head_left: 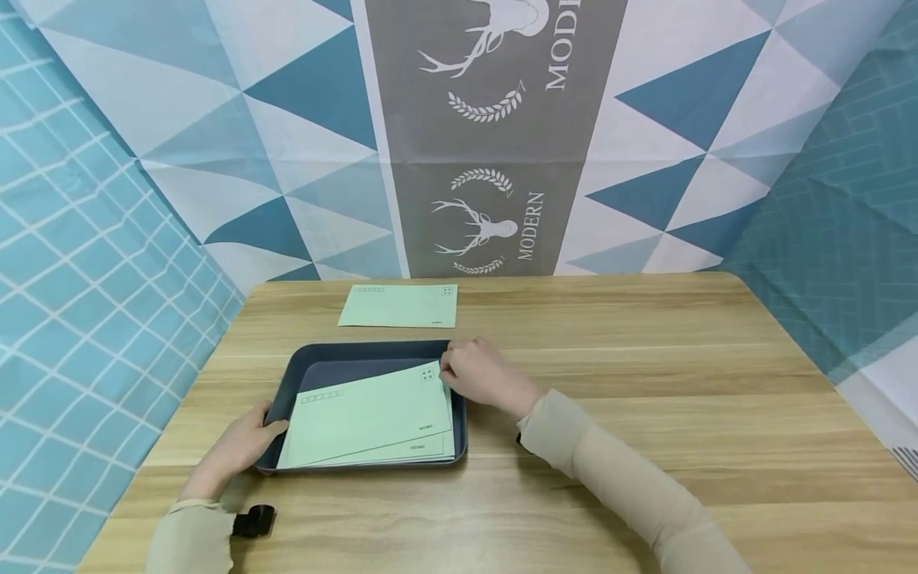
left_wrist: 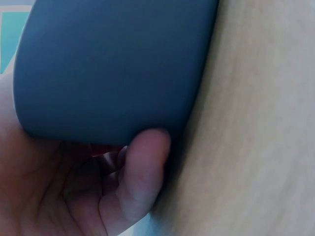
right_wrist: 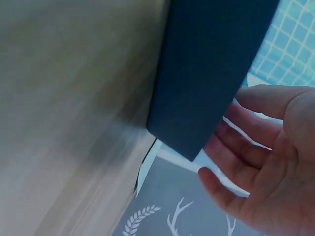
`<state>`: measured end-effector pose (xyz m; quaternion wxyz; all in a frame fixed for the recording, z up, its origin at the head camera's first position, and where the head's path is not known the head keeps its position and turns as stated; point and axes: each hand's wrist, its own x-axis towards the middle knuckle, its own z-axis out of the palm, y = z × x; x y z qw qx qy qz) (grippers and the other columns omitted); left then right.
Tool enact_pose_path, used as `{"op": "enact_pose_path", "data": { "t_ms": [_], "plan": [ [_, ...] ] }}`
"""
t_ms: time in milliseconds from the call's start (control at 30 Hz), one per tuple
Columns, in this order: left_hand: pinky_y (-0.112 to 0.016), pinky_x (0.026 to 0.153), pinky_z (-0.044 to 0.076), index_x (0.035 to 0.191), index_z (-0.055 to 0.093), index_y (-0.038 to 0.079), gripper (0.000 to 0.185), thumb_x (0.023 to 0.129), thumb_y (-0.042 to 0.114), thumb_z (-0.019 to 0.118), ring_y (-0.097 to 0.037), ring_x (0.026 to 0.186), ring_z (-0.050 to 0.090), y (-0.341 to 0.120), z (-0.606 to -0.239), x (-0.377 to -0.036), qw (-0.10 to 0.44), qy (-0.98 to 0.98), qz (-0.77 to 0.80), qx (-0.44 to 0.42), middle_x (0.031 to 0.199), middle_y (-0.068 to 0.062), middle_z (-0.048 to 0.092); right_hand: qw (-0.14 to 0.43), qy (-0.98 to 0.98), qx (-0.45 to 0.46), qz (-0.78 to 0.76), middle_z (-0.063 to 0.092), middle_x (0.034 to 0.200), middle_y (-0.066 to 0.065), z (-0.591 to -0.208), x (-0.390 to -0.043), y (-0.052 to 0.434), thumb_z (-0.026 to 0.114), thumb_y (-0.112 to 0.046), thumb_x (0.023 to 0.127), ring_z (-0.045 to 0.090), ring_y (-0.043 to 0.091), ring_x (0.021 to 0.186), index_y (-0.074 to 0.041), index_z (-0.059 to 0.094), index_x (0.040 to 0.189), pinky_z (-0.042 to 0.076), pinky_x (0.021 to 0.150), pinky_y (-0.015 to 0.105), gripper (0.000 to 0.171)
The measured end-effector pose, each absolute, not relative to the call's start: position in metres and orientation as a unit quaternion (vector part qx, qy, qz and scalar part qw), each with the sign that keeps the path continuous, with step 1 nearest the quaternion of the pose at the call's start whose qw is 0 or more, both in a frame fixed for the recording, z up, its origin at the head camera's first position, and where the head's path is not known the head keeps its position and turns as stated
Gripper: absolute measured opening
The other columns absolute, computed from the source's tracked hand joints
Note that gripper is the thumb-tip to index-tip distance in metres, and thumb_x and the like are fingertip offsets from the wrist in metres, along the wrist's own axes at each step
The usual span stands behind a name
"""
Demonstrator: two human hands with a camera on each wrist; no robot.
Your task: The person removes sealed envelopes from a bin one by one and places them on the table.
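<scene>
Left hand (head_left: 242, 440) grips the left end of the navy tray (head_left: 340, 371), thumb over rim. Right hand (head_left: 476, 371): fingers bent, at the right edge of the skewed top green envelope (head_left: 369, 416); pinch cannot be confirmed, fingertips hidden. More envelopes (head_left: 430, 448) beneath, in tray, left of frame centre. Loose envelope (head_left: 399, 307) above tray, near back edge of wood tabletop (head_left: 645, 359). Envelope print too small to read. Grey wall panel (head_left: 495, 143), upper centre: "MODERN", sideways. Widest room: tabletop right of tray.

Tray (left_wrist: 118, 69): shows a smooth, dark blue wall.
Left hand (left_wrist: 64, 191): grips the lower end, one fingertip against the wall.
Counter (left_wrist: 256, 123): runs down the right in pale, blurred wood grain.
Teal patch (left_wrist: 13, 39): sits pale-edged at upper left, too cropped to identify.
</scene>
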<state>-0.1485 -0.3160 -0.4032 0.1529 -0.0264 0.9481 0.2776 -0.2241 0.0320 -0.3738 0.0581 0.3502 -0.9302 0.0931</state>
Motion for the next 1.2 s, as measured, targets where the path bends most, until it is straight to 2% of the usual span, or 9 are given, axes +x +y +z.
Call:
{"op": "enact_pose_path", "data": {
  "t_ms": [233, 367, 433, 700, 867, 1100, 1200],
  "plan": [
    [-0.058, 0.091, 0.036, 0.133, 0.023, -0.018, 0.063, 0.096, 0.032, 0.035, -0.054, 0.117, 0.036, -0.317, -0.404, -0.148, 0.147, 0.950, 0.275, -0.023, 0.131, -0.040, 0.033, 0.019, -0.946, 0.320, 0.045, 0.060, 0.104, 0.003, -0.381, -0.212, 0.027, 0.058, -0.039, 0.087, 0.056, 0.020, 0.098, -0.012, 0.070, 0.078, 0.041, 0.090, 0.042, 0.030],
    [-0.057, 0.091, 0.036, 0.133, 0.025, -0.018, 0.062, 0.096, 0.031, 0.036, -0.053, 0.116, 0.037, -0.317, -0.403, -0.149, 0.142, 0.952, 0.271, -0.021, 0.130, -0.040, 0.034, -0.013, -0.950, 0.312, 0.022, 0.055, 0.115, 0.006, -0.386, -0.208, 0.025, 0.055, -0.050, 0.085, 0.050, 0.022, 0.108, -0.008, 0.069, 0.086, 0.035, 0.098, 0.043, 0.044],
    [-0.057, 0.091, 0.037, 0.132, 0.025, -0.018, 0.062, 0.096, 0.031, 0.036, -0.053, 0.116, 0.037, -0.316, -0.403, -0.149, 0.141, 0.952, 0.269, -0.021, 0.129, -0.040, 0.035, -0.023, -0.950, 0.312, 0.006, 0.053, 0.118, 0.007, -0.389, -0.207, 0.024, 0.053, -0.054, 0.085, 0.048, 0.023, 0.111, -0.006, 0.068, 0.096, 0.033, 0.101, 0.043, 0.052],
    [-0.057, 0.091, 0.036, 0.132, 0.027, -0.018, 0.061, 0.096, 0.030, 0.037, -0.053, 0.116, 0.037, -0.316, -0.405, -0.150, 0.138, 0.954, 0.265, -0.020, 0.129, -0.040, 0.035, -0.031, -0.952, 0.305, 0.005, 0.054, 0.117, 0.009, -0.393, -0.207, 0.020, 0.052, -0.065, 0.078, 0.048, 0.024, 0.110, -0.001, 0.060, 0.116, 0.029, 0.103, 0.044, 0.075],
    [-0.058, 0.092, 0.035, 0.133, 0.024, -0.018, 0.064, 0.096, 0.032, 0.037, -0.054, 0.118, 0.034, -0.316, -0.407, -0.149, 0.142, 0.952, 0.270, -0.022, 0.131, -0.041, 0.032, -0.033, -0.953, 0.300, -0.001, 0.054, 0.120, 0.010, -0.391, -0.205, 0.019, 0.055, -0.066, 0.075, 0.049, 0.025, 0.112, -0.001, 0.057, 0.119, 0.030, 0.103, 0.044, 0.079],
    [-0.058, 0.092, 0.035, 0.133, 0.025, -0.017, 0.063, 0.096, 0.033, 0.035, -0.054, 0.118, 0.035, -0.318, -0.406, -0.148, 0.141, 0.952, 0.270, -0.021, 0.131, -0.040, 0.033, 0.001, -0.956, 0.293, 0.004, 0.056, 0.114, 0.008, -0.388, -0.203, 0.016, 0.062, -0.062, 0.072, 0.051, 0.024, 0.107, -0.003, 0.061, 0.111, 0.034, 0.099, 0.042, 0.071],
    [-0.058, 0.092, 0.035, 0.133, 0.026, -0.017, 0.063, 0.096, 0.034, 0.036, -0.054, 0.117, 0.035, -0.318, -0.405, -0.148, 0.140, 0.952, 0.270, -0.020, 0.130, -0.040, 0.033, 0.010, -0.957, 0.291, 0.009, 0.056, 0.113, 0.008, -0.388, -0.202, 0.014, 0.065, -0.060, 0.071, 0.050, 0.023, 0.107, -0.003, 0.060, 0.113, 0.035, 0.098, 0.042, 0.071]
  ]
}}
